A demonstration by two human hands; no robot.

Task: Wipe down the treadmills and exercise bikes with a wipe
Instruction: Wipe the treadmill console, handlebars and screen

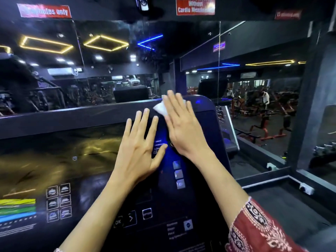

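Observation:
A dark treadmill console (76, 160) fills the lower left, with a glossy screen, white icons and coloured bars. My right hand (181, 124) lies flat with straight fingers on the console's upper right corner, pressing a white wipe (161, 108) against the panel. Only the wipe's left part shows from under the fingers. My left hand (140, 146) rests flat on the console just left of the right hand, fingers spread and straight, holding nothing.
A mirror wall (109, 70) stands right behind the console and reflects gym machines and ceiling lights. Red signs (195, 5) hang above. To the right are a ledge with a wall socket (306, 188) and orange weight benches (263, 124) beyond.

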